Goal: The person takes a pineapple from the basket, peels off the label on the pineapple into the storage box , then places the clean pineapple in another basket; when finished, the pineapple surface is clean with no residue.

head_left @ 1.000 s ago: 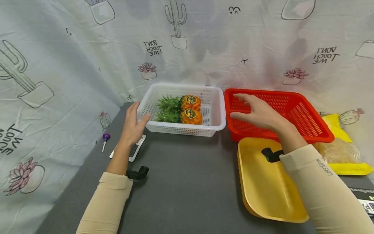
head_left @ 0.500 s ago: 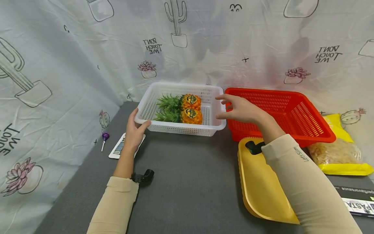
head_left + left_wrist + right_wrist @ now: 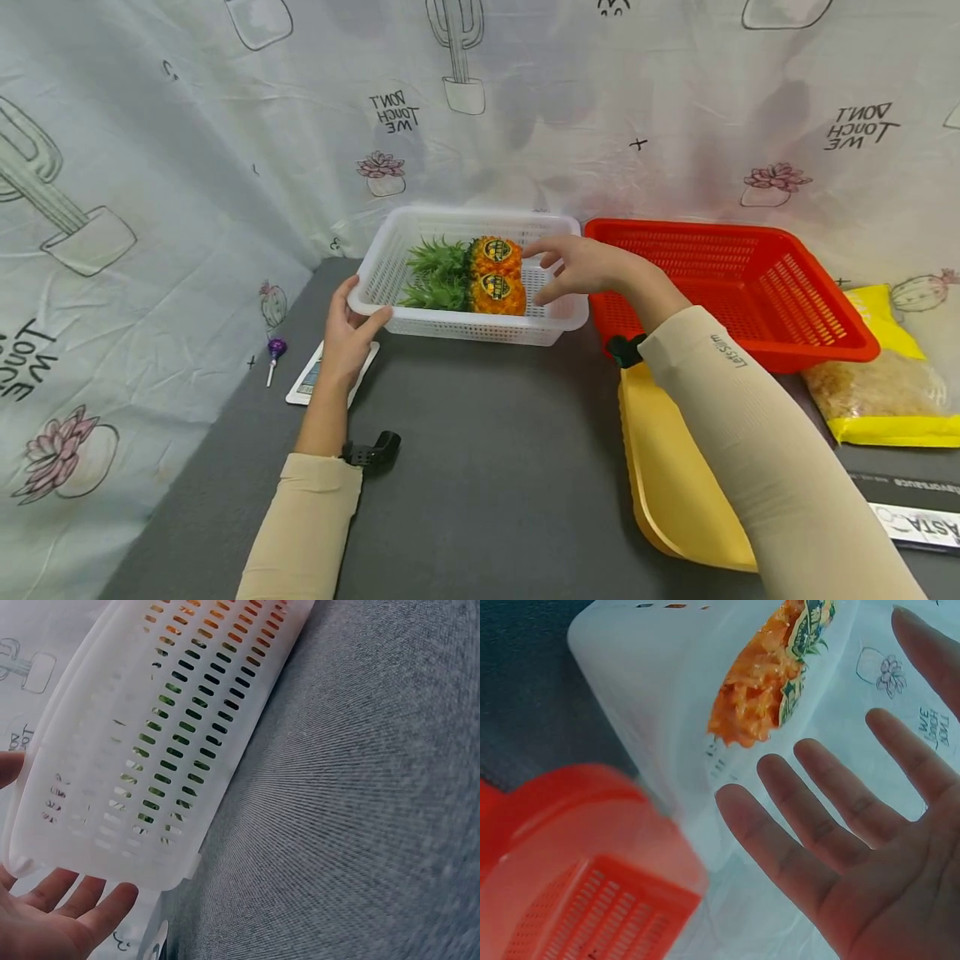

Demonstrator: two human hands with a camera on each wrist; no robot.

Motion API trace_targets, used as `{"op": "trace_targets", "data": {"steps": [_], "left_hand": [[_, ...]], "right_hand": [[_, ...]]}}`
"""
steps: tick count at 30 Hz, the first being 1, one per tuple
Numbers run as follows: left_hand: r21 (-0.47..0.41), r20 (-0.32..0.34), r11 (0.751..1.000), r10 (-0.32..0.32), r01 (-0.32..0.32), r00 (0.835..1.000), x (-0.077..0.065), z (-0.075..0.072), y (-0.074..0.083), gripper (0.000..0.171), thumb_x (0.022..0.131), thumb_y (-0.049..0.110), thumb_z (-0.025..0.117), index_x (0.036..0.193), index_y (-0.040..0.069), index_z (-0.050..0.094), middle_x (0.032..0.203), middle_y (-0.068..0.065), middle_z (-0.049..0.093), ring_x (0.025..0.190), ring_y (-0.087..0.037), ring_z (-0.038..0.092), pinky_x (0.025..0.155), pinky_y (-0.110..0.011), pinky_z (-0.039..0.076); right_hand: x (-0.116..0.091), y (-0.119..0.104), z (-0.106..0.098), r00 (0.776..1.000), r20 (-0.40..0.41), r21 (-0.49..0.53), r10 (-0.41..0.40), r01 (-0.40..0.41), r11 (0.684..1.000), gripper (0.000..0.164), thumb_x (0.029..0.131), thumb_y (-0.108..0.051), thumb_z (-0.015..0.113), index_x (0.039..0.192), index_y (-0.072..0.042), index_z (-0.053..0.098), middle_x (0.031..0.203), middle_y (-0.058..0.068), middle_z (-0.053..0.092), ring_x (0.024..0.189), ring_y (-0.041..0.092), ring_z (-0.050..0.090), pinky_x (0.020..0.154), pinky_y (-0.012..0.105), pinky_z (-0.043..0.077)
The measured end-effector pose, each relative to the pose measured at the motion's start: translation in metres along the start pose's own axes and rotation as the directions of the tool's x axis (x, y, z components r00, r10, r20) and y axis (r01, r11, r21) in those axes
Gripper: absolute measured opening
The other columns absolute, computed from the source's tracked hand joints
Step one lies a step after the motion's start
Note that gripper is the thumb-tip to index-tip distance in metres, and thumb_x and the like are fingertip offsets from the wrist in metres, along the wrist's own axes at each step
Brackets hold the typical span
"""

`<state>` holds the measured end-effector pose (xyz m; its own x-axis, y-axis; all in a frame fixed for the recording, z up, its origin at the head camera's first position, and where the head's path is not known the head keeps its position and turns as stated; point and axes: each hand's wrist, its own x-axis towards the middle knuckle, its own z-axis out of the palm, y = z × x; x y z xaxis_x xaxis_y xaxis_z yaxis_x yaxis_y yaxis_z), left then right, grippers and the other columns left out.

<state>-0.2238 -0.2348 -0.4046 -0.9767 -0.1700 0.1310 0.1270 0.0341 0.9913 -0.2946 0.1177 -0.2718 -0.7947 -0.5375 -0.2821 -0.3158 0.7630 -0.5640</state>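
A white plastic basket [image 3: 450, 327] with slotted walls stands against the curtain. Inside it, two small orange pineapples [image 3: 497, 293] with black-and-yellow labels lie side by side, their green leaves pointing left. My left hand [image 3: 347, 337] holds the basket's front left corner, thumb at the front rim and fingers along the end wall, as the left wrist view shows their tips against the white plastic [image 3: 135, 855]. Over the basket's right end, my right hand [image 3: 573, 268] is spread with nothing in it, fingertips close to the pineapples' bases.
A red basket [image 3: 810, 354] adjoins on the right, with a yellow tray [image 3: 690, 500] in front, partly under my right sleeve. Further right are a yellow bag [image 3: 892, 392] and a black pasta box [image 3: 915, 508]. A lollipop [image 3: 277, 348] and a white-edged card [image 3: 303, 385] lie left.
My right hand has moved left from over the red basket to over the white one. My left hand has come in around the white basket's corner. The pineapples stay in place.
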Motion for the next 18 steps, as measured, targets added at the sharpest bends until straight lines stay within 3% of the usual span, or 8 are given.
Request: {"op": "trace_targets", "data": {"steps": [6,18], "left_hand": [[-0.039,0.004,0.999,-0.020,0.020,1.000,0.002,0.000,-0.002,0.081,0.099,0.007,0.067,0.164,0.018,0.020,0.163,-0.017,0.035,0.147,-0.036,0.041,0.106,-0.031,0.042],[-0.081,0.000,0.997,-0.018,0.018,1.000,0.003,-0.004,-0.005,0.083,0.098,0.004,0.068,0.164,0.019,0.020,0.163,-0.015,0.035,0.148,-0.036,0.041,0.106,-0.030,0.042]], "right_hand": [[0.020,-0.007,0.004,0.998,0.055,-0.057,-0.020,0.023,0.998,0.079,0.087,-0.025,0.080,0.157,-0.022,0.045,0.154,0.018,0.048,0.140,0.038,0.045,0.106,0.057,0.048],[0.053,-0.022,0.016,0.986,0.159,-0.173,-0.054,0.081,0.982,0.081,0.085,-0.017,0.081,0.157,-0.020,0.045,0.158,0.016,0.043,0.142,0.037,0.044,0.111,0.056,0.045]]}}
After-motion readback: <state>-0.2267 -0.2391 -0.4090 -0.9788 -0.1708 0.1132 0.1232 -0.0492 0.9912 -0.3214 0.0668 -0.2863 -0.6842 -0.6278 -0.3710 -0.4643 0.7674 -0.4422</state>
